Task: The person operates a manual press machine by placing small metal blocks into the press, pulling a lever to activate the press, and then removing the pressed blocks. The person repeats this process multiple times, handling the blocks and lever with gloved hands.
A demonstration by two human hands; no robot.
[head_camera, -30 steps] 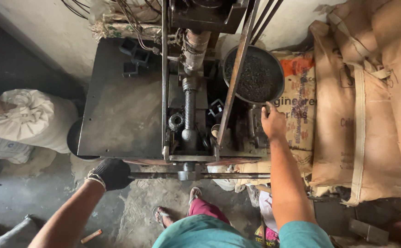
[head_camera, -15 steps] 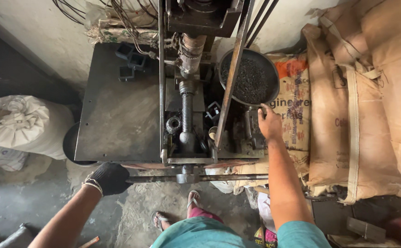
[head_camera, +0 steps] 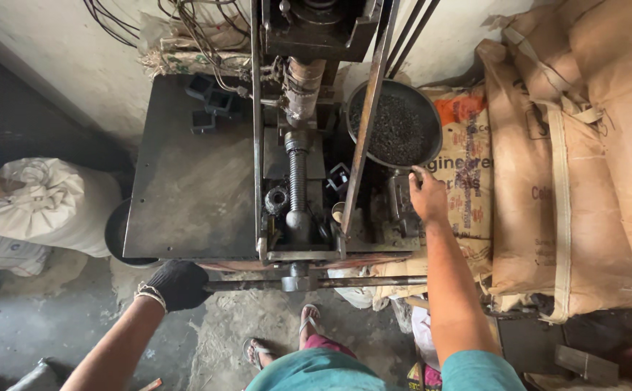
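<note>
1. Your left hand [head_camera: 179,284] wears a black glove made of knit cloth.
2. The glove has a pale band around the wrist.
3. Your right hand [head_camera: 427,197] is bare, with no glove on it.
4. Both your arms are bare down from the short sleeves.
5. Your shirt [head_camera: 316,371] is teal, and its short right sleeve [head_camera: 479,371] is teal too.
6. Dark pink cloth shows below your shirt.
7. You wear open sandals [head_camera: 309,317] with thin straps, and your toes show.

Head view, steeply down, close overhead
</note>
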